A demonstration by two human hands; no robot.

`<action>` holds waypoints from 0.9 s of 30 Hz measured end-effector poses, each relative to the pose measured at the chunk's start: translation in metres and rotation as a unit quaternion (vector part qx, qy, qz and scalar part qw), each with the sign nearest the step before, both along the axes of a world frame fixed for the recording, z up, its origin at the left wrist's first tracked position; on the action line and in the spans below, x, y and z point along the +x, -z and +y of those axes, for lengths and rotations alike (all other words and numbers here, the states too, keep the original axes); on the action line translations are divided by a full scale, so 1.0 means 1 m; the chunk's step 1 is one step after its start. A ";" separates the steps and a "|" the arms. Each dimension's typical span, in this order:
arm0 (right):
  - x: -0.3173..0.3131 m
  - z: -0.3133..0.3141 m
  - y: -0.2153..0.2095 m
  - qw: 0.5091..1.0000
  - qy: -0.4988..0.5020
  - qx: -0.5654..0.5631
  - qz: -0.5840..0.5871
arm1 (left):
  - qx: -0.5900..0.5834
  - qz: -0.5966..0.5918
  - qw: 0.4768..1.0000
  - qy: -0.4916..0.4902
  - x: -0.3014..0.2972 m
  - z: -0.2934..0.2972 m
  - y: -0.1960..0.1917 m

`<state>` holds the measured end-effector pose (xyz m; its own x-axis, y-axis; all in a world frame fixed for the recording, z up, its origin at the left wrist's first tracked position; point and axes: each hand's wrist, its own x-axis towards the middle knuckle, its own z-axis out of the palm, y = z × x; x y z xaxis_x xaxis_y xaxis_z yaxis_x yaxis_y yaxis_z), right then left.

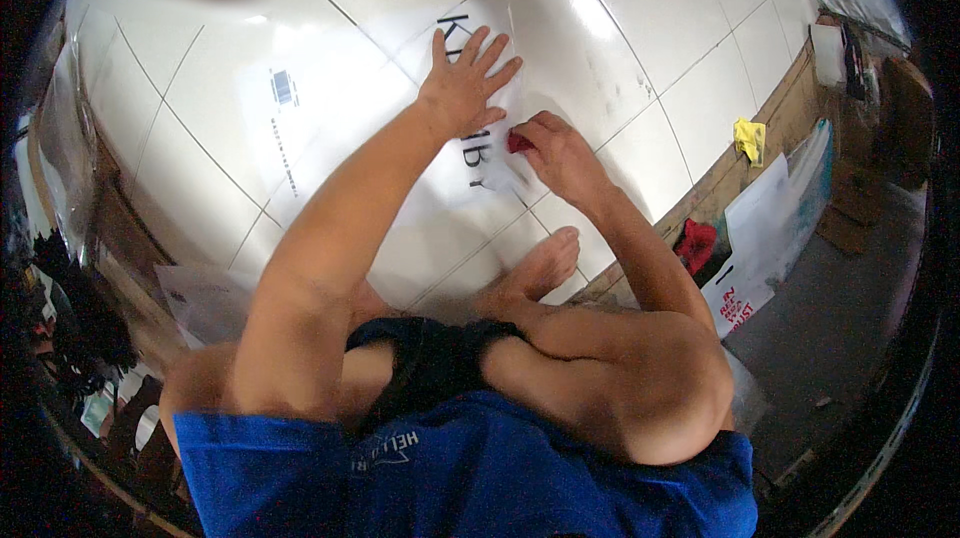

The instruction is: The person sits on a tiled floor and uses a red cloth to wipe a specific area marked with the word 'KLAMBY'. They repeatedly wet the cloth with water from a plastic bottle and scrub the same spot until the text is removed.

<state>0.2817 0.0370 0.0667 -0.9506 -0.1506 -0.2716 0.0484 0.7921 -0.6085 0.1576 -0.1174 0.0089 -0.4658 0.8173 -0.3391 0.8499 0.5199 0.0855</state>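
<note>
White tiled floor: left hand is pressing the clear sheet flat, fingers spread; right hand fingers are pinching a red pad, rubbing lettering midway.

This looks like a small workshop or packing room inside a building. A glossy white tiled floor serves as the work surface, edged by a raw wooden plank. Beside that plank lie a yellow rag, white printed bags and red cloth; beyond it, cardboard boxes on bare grey concrete.
</note>
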 end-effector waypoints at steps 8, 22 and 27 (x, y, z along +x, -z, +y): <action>-0.004 0.026 -0.038 0.993 0.092 -0.022 -0.068 | 0.016 -0.018 0.999 -0.030 0.005 -0.001 0.000; 0.060 -0.033 0.034 0.991 0.059 0.092 -0.083 | 0.047 -0.017 0.996 -0.069 0.014 0.004 0.008; 0.067 -0.018 0.026 0.987 0.103 0.026 -0.124 | 0.046 -0.011 0.997 -0.065 0.009 0.005 0.003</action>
<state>0.3487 0.0189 0.0402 -0.8630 0.0590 -0.5017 0.3536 0.7798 -0.5166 0.1670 -0.1127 0.0061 -0.5628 0.7790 -0.2764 0.7737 0.6142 0.1557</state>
